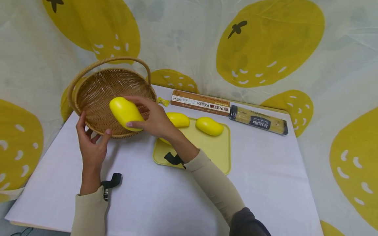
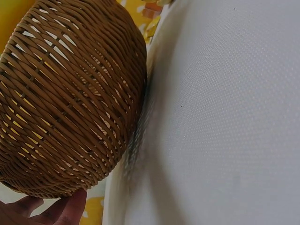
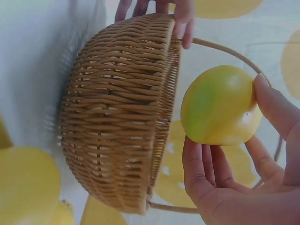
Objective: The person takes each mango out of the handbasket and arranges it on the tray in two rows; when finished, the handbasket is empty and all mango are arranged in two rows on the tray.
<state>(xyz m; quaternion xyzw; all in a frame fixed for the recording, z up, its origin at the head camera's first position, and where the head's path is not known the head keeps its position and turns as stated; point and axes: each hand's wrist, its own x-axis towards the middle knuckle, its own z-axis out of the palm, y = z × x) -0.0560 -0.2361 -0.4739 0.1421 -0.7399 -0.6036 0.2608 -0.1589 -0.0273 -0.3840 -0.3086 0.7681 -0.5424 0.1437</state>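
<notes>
My right hand (image 1: 155,118) grips a yellow mango (image 1: 125,113) between thumb and fingers, over the open mouth of a wicker basket (image 1: 100,95). In the right wrist view the same mango (image 3: 220,105) shows a greenish side, apart from the rim. At the basket's near left rim, my left hand (image 1: 93,147) grips the edge; its fingertips (image 2: 75,206) show against the weave in the left wrist view. To the right, a pale yellow tray (image 1: 218,157) bears another mango (image 1: 209,126) and more yellow fruit (image 1: 178,119), partly hidden by my right forearm.
A pasta box (image 1: 200,103) lies along the table's back edge, with a spaghetti packet (image 1: 258,119) beside it. Near the basket is a small yellow wrapped item (image 1: 163,101). The basket's tall arched handle (image 1: 109,60) rises above its rim. A fruit-print curtain (image 1: 183,39) hangs behind the white table.
</notes>
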